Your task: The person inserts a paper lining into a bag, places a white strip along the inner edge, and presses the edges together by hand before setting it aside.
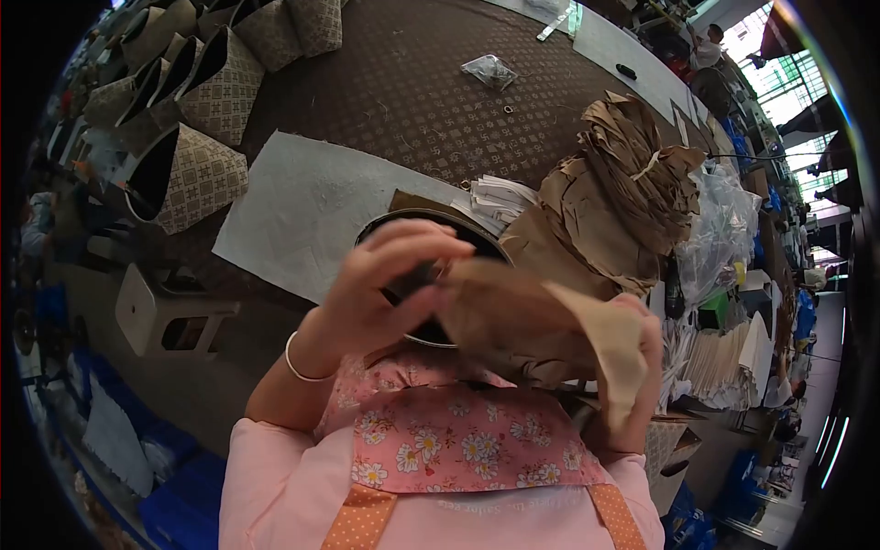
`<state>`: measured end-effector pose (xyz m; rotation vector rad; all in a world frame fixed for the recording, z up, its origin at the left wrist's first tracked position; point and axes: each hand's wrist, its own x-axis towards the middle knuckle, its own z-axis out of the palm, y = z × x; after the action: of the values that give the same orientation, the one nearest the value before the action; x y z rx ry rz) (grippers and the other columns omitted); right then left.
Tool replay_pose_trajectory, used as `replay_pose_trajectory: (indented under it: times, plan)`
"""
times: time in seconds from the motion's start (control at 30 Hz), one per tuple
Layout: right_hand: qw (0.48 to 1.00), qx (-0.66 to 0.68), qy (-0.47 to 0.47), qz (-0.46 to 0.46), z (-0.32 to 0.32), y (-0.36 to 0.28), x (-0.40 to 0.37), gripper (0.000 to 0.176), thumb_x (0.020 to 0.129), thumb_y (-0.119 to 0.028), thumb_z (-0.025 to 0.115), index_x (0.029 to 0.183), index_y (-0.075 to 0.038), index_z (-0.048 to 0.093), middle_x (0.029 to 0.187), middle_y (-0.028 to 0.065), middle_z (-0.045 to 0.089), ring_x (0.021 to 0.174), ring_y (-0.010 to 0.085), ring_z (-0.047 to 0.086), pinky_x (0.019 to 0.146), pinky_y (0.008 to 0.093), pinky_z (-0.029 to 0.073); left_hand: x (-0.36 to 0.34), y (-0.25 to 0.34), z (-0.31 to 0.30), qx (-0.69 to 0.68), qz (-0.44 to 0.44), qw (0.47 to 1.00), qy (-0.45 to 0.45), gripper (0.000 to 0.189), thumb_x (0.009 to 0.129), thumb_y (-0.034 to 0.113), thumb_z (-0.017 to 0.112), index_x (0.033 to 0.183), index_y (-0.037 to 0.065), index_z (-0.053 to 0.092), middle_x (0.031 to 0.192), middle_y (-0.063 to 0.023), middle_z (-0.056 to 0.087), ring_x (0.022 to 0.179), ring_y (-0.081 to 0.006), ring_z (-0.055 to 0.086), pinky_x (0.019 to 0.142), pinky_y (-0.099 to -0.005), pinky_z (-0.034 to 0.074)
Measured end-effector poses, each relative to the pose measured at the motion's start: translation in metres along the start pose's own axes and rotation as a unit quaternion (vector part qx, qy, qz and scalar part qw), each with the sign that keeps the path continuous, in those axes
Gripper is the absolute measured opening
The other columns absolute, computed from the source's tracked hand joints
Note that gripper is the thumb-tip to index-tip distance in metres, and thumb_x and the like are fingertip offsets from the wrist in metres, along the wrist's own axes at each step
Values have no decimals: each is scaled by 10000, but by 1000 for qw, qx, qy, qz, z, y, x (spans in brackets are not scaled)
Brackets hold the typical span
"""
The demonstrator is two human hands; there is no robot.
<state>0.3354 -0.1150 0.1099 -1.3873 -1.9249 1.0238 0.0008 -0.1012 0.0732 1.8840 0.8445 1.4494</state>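
Note:
A sheet of brown paper (522, 312) stretches between my hands in front of my chest, blurred by motion. My right hand (639, 353) grips its right end, where a lighter folded flap (600, 344) hangs down. Curled fingers and thumb of my left hand (390, 275) meet at the paper's left end; the exact contact is smeared. Below and behind the hands is a round-rimmed, dark-lined bag (380, 225), partly hidden by them. A bundle of crumpled brown paper (632, 174) lies beyond my right hand, and folded white sheets (500, 200) sit behind the bag.
A grey-white sheet (302, 206) covers part of the brown patterned table (385, 101). Several patterned bags (206, 174) stand at the left. A small clear plastic packet (490, 71) lies farther back. Clear plastic bags (720, 229) are at the right; a white stool (160, 307) stands left.

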Motion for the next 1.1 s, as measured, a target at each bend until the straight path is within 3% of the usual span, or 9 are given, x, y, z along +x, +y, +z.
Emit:
replay_pose_trajectory:
  times: [0.03,0.07,0.13,0.23,0.37,0.43,0.67,0.9,1.1]
  plan:
    - [994,23,71,-77,-11,14,3,396,794,-190,694,1106,42,619,1121,141,647,1049,195,619,926,396,486,-9,-8,-12,82,-28,996,29,340,805,-18,671,1139,40,656,1096,-117,629,1047,-259,606,885,-348,506]
    - [924,-92,348,-131,-3,32,3,453,827,-128,704,1214,56,559,1222,167,603,1118,261,588,968,430,470,-21,-18,-22,164,-55,983,56,321,806,-11,679,1122,39,657,1103,-119,626,1057,-265,602,897,-352,502]
    - [862,311,388,-100,6,24,21,561,883,-166,698,1347,39,458,1286,157,566,1163,303,557,1016,442,441,-44,-31,-30,187,-102,976,40,299,815,-5,669,1111,28,647,1234,-153,556,1086,-295,586,916,-367,494]
    - [805,432,400,-69,58,-9,44,537,905,-87,643,1385,21,429,1364,123,500,1206,279,531,1015,480,453,-77,-51,-25,311,-177,934,17,332,823,-20,650,1151,21,624,1354,-186,440,1106,-324,566,940,-391,479]
    - [920,-260,190,-226,103,-15,64,497,867,-164,704,1307,-20,522,1275,100,587,1131,222,588,1000,338,459,-91,-64,-18,239,-222,945,33,469,793,-39,651,1246,55,572,1404,-210,370,1165,-343,526,973,-416,458]
    - [963,-18,-69,-260,109,25,79,402,741,-59,713,1116,-49,568,1138,131,624,1022,298,634,853,359,517,-87,-64,-20,211,-223,950,59,517,781,-41,654,1276,70,553,1398,-212,381,1176,-347,519,981,-421,453]
    - [896,-265,-356,0,82,17,51,335,785,-76,650,1067,-7,484,958,220,643,918,387,636,748,468,514,-59,-65,2,208,-168,963,-15,554,798,-65,617,1312,119,527,1400,-192,384,1240,-397,476,1002,-427,449]
    - [842,-305,-418,153,116,100,115,610,811,-73,593,1372,54,392,1051,270,660,995,376,652,810,414,514,-29,-76,30,202,-138,969,-12,518,789,-53,660,1272,106,560,1378,-185,392,1218,-364,493,1012,-412,443]
    - [974,-177,-134,42,123,67,131,332,887,-319,642,982,-3,604,960,189,662,935,391,632,780,439,509,-31,-74,34,208,-40,975,65,280,765,174,784,993,89,646,1121,-97,591,1169,-325,519,974,-405,395]
